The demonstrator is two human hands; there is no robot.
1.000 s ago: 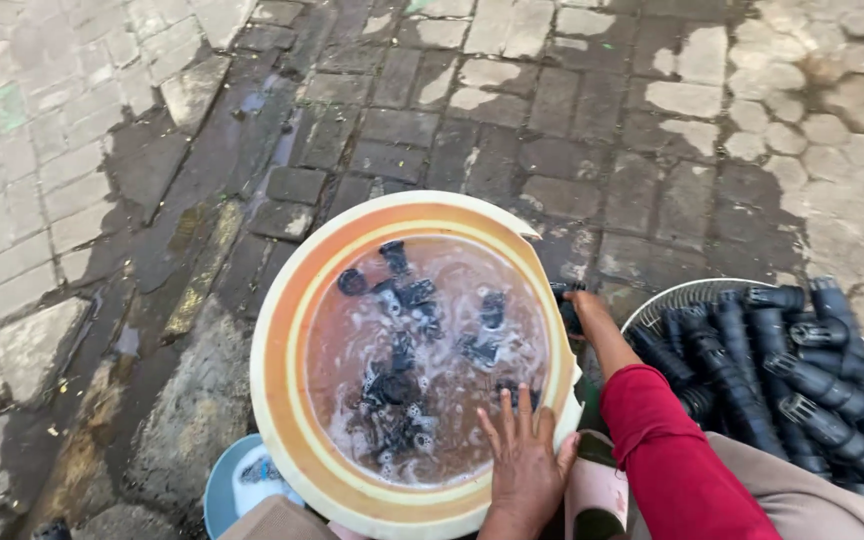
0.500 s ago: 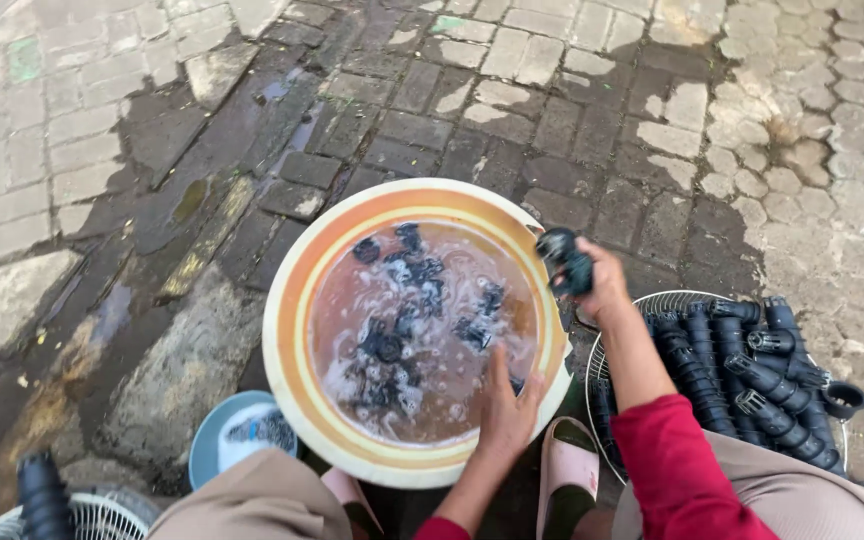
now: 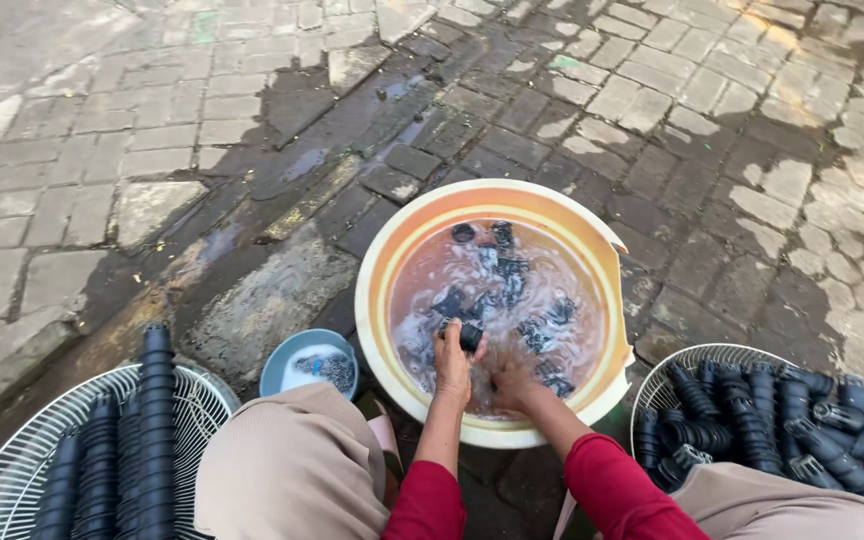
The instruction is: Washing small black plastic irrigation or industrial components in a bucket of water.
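Right now the person is crouching over a round orange basin (image 3: 384, 262) of murky, sudsy water w/ several small black pots (image 3: 507, 268) floating in it. Left hand (image 3: 451, 358) is gripping one small black pot (image 3: 470, 336) at the near side of the basin, fingers wrapped round it just above the water. Right hand (image 3: 513, 385) is dipping into the water just right of it; it's probably closing on something, but the suds are hiding the fingers, so can't tell. Stacked black pots are lying in a white wire basket (image 3: 700, 356) at near right and in another wire basket (image 3: 22, 456) at near left. A small blue bowl (image 3: 292, 352) is sitting just left of the basin on wet paving (image 3: 252, 180).
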